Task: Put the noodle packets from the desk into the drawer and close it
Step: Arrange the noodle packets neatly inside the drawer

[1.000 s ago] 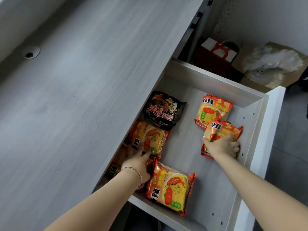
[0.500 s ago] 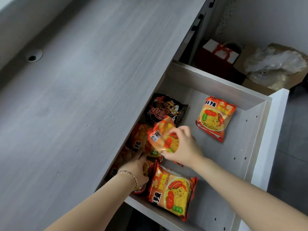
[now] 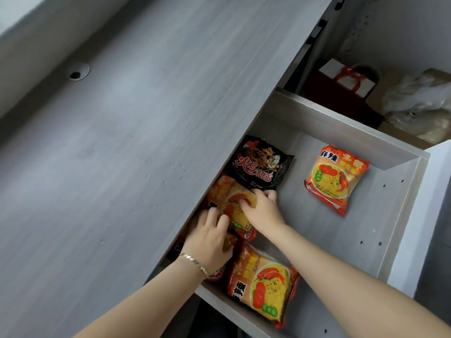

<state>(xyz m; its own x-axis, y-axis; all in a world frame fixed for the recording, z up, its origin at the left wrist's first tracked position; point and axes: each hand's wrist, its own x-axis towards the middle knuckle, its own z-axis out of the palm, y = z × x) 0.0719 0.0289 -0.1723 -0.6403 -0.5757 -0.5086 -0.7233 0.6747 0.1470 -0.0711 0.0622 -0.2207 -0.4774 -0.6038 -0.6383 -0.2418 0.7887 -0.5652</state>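
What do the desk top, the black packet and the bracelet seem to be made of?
Desk top: looks like grey wood-grain laminate or veneer on board, matte; the streaked grain shows, but whether it is solid wood cannot be told.
Black packet: thin glossy plastic film; it crinkles and catches light.
Bracelet on the left hand: seemingly metal, gold-coloured flat links with a shine.

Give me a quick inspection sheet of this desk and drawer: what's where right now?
Surface: grey desk top, no packets seen on it.
Job's things: open drawer holds a black packet, an orange packet alone at the far right, one at the near edge, and a pile under the hands.
Clutter: nothing seen.
Hands: left hand and right hand press on the pile.
Cables: only a grommet hole.
Surroundings: gift bag, plastic bag.
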